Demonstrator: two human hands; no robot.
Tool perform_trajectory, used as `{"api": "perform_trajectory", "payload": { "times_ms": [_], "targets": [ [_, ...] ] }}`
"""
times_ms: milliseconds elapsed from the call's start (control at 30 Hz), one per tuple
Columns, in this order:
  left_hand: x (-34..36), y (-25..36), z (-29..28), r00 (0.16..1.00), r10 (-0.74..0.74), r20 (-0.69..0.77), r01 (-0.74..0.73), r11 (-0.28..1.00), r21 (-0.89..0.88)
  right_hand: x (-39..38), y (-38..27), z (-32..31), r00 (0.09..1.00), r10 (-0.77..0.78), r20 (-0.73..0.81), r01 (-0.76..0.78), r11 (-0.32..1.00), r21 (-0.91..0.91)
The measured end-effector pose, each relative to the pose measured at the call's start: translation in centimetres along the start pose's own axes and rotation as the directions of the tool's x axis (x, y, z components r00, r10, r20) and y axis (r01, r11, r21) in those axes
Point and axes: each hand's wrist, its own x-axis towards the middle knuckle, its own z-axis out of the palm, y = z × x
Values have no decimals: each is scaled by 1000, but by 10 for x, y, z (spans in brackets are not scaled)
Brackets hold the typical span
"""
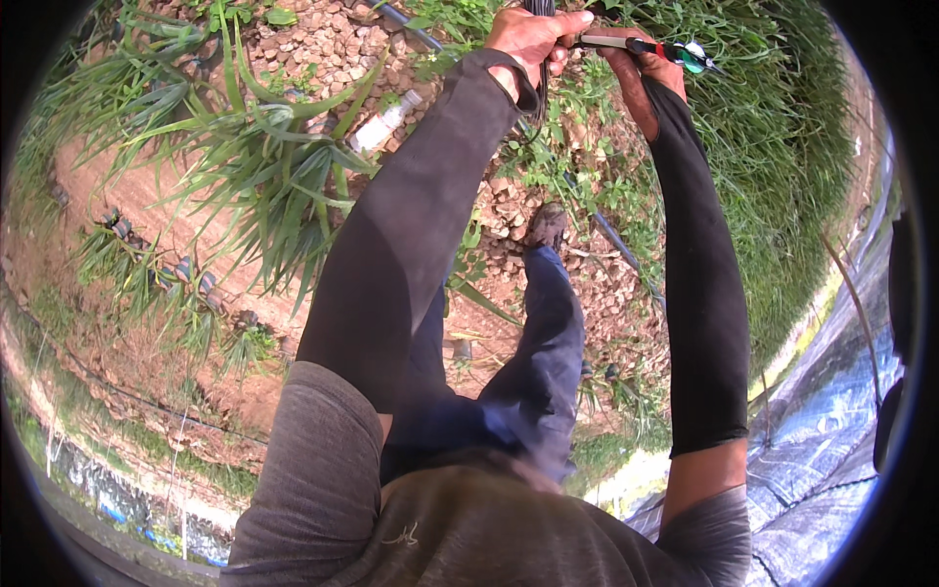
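At the top middle, my left hand (518,41) is closed around a bundle of thin dark strands (540,93), which hangs down past the wrist. Its thumb points right. Close beside it, my right hand (653,76) grips a slim tool (611,41) with a pale front part and a black, red and green rear end. The tool's pale tip lies near the left hand's fingers; I cannot tell whether it touches the strands. The tool's exact kind is not clear, and the right fingers are partly hidden. Dark sleeves cover both forearms.
Spiky green plants (284,157) grow on the left, and dense long grass (773,127) on the right. A clear plastic bottle (384,122) lies on stones. A dark hose (616,240) runs along the ground by my shoe (547,225). Blue-grey sheeting (817,440) lies lower right.
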Motion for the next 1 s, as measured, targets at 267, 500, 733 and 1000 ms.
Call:
{"api": "perform_trajectory", "payload": {
  "times_ms": [267,500,733,1000],
  "targets": [
    [-26,-8,0,992,79,96,-71,993,-89,-24,3,18,941,331,74,-190,333,923],
    [-18,-16,2,979,195,64,-198,979,44,-17,8,13,941,313,127,-251,399,882],
    [-9,0,-2,989,77,124,-106,965,239,-4,3,-2,996,-86,-12,84,921,381],
    [11,8,-14,982,-65,177,18,966,257,9,6,2,991,-112,77,46,809,585]
  ]
}}
